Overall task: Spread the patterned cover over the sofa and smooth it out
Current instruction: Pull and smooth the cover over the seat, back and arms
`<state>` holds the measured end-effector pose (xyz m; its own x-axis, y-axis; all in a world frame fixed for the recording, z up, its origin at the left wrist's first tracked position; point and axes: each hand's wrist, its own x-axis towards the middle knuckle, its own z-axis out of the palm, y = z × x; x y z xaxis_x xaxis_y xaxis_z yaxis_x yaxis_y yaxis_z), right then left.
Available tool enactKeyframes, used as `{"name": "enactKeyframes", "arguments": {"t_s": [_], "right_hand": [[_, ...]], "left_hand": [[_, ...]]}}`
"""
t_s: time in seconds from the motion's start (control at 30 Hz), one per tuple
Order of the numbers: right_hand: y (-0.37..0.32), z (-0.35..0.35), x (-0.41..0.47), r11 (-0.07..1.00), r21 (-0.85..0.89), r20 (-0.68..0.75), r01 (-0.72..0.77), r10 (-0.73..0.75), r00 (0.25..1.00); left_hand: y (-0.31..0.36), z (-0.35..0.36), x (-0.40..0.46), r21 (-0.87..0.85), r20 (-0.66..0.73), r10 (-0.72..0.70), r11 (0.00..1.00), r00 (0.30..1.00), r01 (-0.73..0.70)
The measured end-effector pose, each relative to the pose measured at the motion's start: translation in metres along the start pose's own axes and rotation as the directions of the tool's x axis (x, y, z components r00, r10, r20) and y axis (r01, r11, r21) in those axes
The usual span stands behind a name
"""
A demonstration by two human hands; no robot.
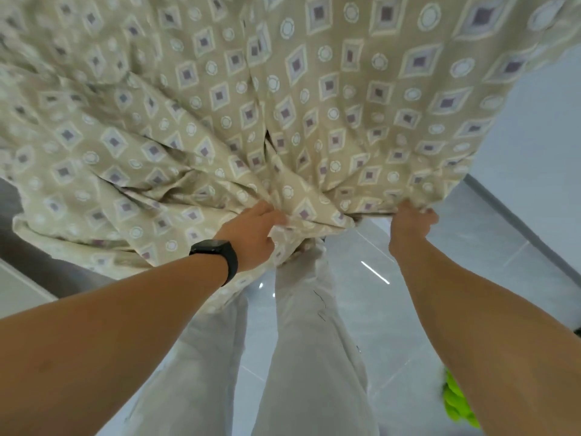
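The patterned cover (283, 89) is beige with purple diamonds and pale circles. It billows across the whole upper view, raised in the air and creased toward my hands. My left hand (251, 234), with a black watch on its wrist, grips a bunched fold at the cover's near edge. Further right along that same edge, my right hand (412, 223) grips the hem. The cover hides the sofa almost entirely; only a dark grey strip (28, 247) shows under it at the left.
My legs in light trousers (314, 341) stand on glossy pale floor tiles (393, 309). A white wall with a grey skirting (518, 228) runs along the right. Something bright green (456, 401) lies on the floor at the lower right.
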<state>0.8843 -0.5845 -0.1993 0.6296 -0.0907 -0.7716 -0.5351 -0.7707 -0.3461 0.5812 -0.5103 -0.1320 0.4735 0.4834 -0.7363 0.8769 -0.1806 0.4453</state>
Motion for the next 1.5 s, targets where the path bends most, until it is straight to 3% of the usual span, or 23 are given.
{"name": "enactKeyframes", "arguments": {"t_s": [0.03,0.07,0.13,0.17,0.3,0.4,0.5,0.6,0.7,0.77,0.83,0.9,0.97,1.1,1.17,1.23,1.33,1.5], "right_hand": [[0.007,0.012,-0.011,0.993,-0.034,0.167,-0.116,0.12,0.979],[0.009,0.025,-0.032,0.974,-0.077,0.344,-0.215,0.228,0.911],[0.018,0.051,-0.062,0.967,-0.182,0.557,-0.179,0.251,0.791],[0.023,0.065,-0.07,0.972,-0.21,0.586,-0.106,0.212,0.782],[0.032,0.104,-0.074,0.974,-0.212,0.454,0.083,0.023,0.891],[0.026,0.106,-0.061,0.955,-0.235,0.283,0.181,-0.111,0.953],[0.015,0.102,-0.039,0.904,-0.31,0.097,0.295,-0.279,0.955],[0.01,0.102,-0.018,0.896,-0.353,0.209,0.269,-0.204,0.956],[0.009,0.11,-0.013,0.862,-0.46,0.437,0.212,0.012,0.9],[0.007,0.117,-0.019,0.836,-0.455,0.496,0.306,-0.048,0.867],[0.009,0.119,-0.026,0.85,-0.389,0.473,0.356,-0.147,0.869],[0.012,0.11,-0.028,0.907,-0.278,0.385,0.318,-0.198,0.901],[0.014,0.09,-0.028,0.929,-0.228,0.212,0.292,-0.246,0.946],[-0.002,0.039,-0.024,0.956,-0.126,-0.178,0.265,-0.285,0.942],[-0.015,0.017,-0.023,0.944,-0.104,-0.29,0.313,-0.33,0.898],[-0.023,0.004,-0.025,0.952,-0.101,-0.246,0.29,-0.306,0.92],[-0.025,0.001,-0.058,0.949,-0.22,-0.039,0.226,-0.24,0.97],[-0.004,0.008,-0.157,0.897,-0.266,0.185,0.353,-0.312,0.932]], "left_hand": [[0.003,0.002,-0.001,-0.028,0.037,-0.035,0.999,0.999,0.036],[0.005,0.004,-0.001,-0.036,0.07,-0.067,0.997,0.995,0.07],[0.008,0.007,0.002,0.011,0.098,-0.112,0.994,0.989,0.112],[0.01,0.008,0.003,0.031,0.094,-0.126,0.992,0.988,0.124],[0.022,0.007,0.008,0.016,0.007,-0.125,0.992,0.992,0.125],[0.019,0.006,0.02,0.222,-0.189,-0.083,0.967,0.978,0.125],[0.013,0.009,0.042,0.433,-0.213,-0.07,0.887,0.975,0.158],[0.016,0.008,0.064,0.609,-0.06,-0.054,0.789,0.997,0.079],[0.016,0.001,0.07,0.552,0.006,-0.046,0.833,0.999,0.035],[0.012,-0.002,0.063,0.534,-0.063,0.128,0.842,0.99,-0.075],[0.003,-0.006,0.052,0.587,-0.182,0.374,0.783,0.909,-0.205],[-0.007,-0.009,0.043,0.598,-0.227,0.514,0.744,0.827,-0.299],[-0.012,-0.018,0.032,0.564,-0.151,0.534,0.738,0.832,-0.371],[-0.006,-0.043,0.006,0.437,0.152,0.261,0.847,0.953,-0.302],[-0.003,-0.05,-0.007,0.431,0.165,0.228,0.858,0.96,-0.278],[0.001,-0.058,-0.019,0.425,0.135,0.248,0.86,0.959,-0.283],[0.013,-0.069,-0.039,0.449,0.165,0.193,0.858,0.967,-0.248],[0.05,-0.087,-0.073,0.343,0.173,0.108,0.925,0.979,-0.162]]}}
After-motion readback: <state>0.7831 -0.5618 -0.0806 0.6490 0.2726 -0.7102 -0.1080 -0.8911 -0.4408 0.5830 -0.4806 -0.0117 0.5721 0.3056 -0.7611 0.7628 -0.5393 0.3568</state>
